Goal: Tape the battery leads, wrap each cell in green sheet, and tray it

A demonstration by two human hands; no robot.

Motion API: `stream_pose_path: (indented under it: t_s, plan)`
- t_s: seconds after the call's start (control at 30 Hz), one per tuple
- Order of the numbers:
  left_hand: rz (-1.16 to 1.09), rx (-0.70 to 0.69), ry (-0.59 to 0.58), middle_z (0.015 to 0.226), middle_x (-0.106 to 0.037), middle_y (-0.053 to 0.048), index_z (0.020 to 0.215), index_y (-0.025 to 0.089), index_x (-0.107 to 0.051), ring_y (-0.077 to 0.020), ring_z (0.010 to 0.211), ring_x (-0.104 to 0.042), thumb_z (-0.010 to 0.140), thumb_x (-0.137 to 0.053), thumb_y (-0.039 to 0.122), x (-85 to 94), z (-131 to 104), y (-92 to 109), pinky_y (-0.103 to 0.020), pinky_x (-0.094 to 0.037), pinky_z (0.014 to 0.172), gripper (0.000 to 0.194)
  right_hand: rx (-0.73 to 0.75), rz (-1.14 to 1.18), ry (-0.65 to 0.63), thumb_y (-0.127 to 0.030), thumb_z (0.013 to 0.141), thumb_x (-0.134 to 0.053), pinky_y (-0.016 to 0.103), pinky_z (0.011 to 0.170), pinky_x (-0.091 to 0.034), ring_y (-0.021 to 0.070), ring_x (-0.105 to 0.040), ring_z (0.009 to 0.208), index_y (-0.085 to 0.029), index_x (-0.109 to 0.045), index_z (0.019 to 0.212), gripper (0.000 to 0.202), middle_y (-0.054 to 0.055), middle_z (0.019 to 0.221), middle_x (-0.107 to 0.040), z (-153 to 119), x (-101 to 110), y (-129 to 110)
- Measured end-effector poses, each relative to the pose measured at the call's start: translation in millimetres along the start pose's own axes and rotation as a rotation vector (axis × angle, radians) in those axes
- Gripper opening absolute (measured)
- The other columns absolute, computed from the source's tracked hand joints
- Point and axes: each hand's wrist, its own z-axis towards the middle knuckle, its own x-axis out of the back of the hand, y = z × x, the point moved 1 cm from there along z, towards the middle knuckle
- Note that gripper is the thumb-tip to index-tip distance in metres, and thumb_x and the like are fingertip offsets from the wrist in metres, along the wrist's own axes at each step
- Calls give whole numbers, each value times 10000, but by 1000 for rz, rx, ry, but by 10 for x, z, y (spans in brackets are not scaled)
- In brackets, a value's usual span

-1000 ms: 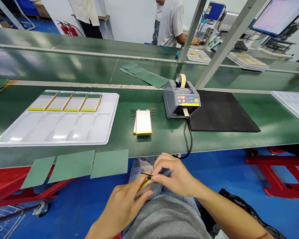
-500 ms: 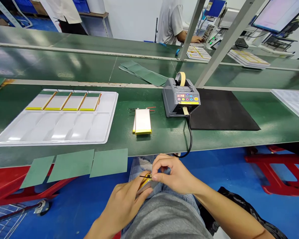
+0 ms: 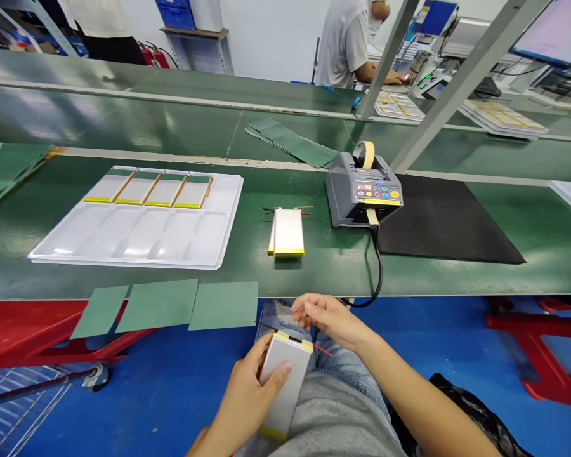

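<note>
Turned broad face up since the earlier frame, with flat cell (image 3: 288, 400) over the lap in left hand (image 3: 250, 390) and right hand (image 3: 326, 317) drawn back from its wired end.
Gripped at the sides by left thumb and fingers; just apart from right fingers, loosely curled around nothing visible. Best, probably, to keep that edge grip light, leave black wire (image 3: 265, 325) and red wire (image 3: 322, 350) splayed untugged, and steady yellow strip (image 3: 306, 344), beyond left thumb, before touching again.

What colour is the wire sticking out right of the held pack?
The wire is red, clearest in the head view.
</note>
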Motion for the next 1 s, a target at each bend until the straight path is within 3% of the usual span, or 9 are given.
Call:
stream_pose_path:
  t_s: [0.07,0.17,0.33,0.4,0.53,1.0]
  plan:
    - [-219,131,-12,1000,-714,-55,1149,189,-548,-219,861,-658,767,-629,476,-13,-10,-140,-255,-506,703,485,-41,-22,28,-565,746,-633,225,584,-361,85,-526,610,-128,-639,773,437,18,714,-619,44,111,140]
    - [-333,264,43,810,-711,-45,1069,154,-590,-194,697,-642,739,-644,514,32,13,-328,-233,-469,548,492,-150,-33,13,-575,727,-644,225,529,-362,93,-538,548,-113,-613,658,468,25,625,-612,54,175,405]
    - [-356,306,198,719,-683,-30,1039,138,-575,-170,596,-603,711,-653,526,209,151,-390,-227,-431,484,515,-229,72,-58,-529,610,-765,255,587,-447,131,-621,651,-147,-588,986,565,44,826,-649,89,-115,689]
    - [-362,300,244,777,-695,-46,1022,141,-569,-176,615,-613,680,-675,533,280,199,-343,-240,-453,508,531,-185,117,-48,-482,586,-800,250,596,-449,125,-620,672,-170,-555,1078,632,28,862,-632,176,-263,701]
    - [-354,292,300,801,-704,-62,934,146,-581,-188,618,-628,645,-700,543,398,231,-244,-260,-477,522,505,-96,176,2,-399,550,-837,232,575,-437,102,-581,632,-185,-538,1074,641,-33,749,-589,382,-439,664]
    - [-327,284,291,831,-708,-69,986,132,-566,-171,611,-623,694,-683,530,525,210,-214,-262,-486,519,507,-66,198,11,-314,549,-842,209,550,-453,78,-554,601,-185,-553,1005,556,-45,719,-594,480,-561,614]
